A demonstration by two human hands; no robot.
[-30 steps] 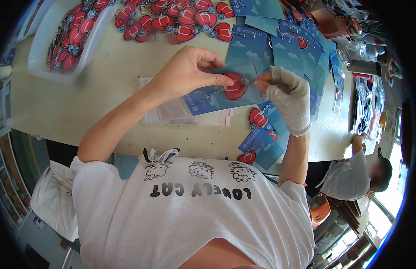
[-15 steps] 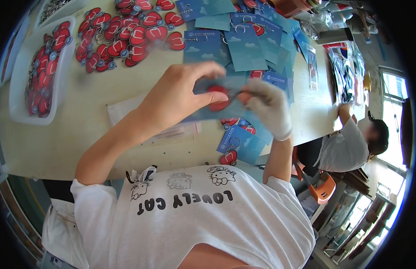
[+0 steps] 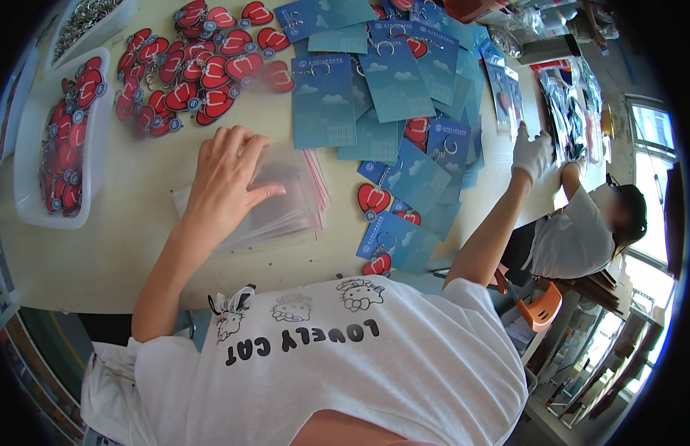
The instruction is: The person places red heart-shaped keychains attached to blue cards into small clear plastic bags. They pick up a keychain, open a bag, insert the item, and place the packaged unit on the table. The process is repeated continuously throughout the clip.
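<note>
My bare left hand lies over a stack of clear plastic zip bags, its fingers and thumb apart and nothing gripped. My right hand, in a white glove, reaches out to the far right with its fingers apart. Just beyond its fingertips are bagged blue cards. Between my hands lie overlapping blue cards with metal key rings hooked on. Red heart-like keychains hang from some of them.
Loose red keychains are heaped at the back left. A white plastic bin holds more, and another bin contains metal rings. At the right, a co-worker sits by more packaged items and an orange chair.
My hands have parted from the card and red keychain they held together. The right swung far right to the bagged cards; the left dropped back onto the zip bags.
</note>
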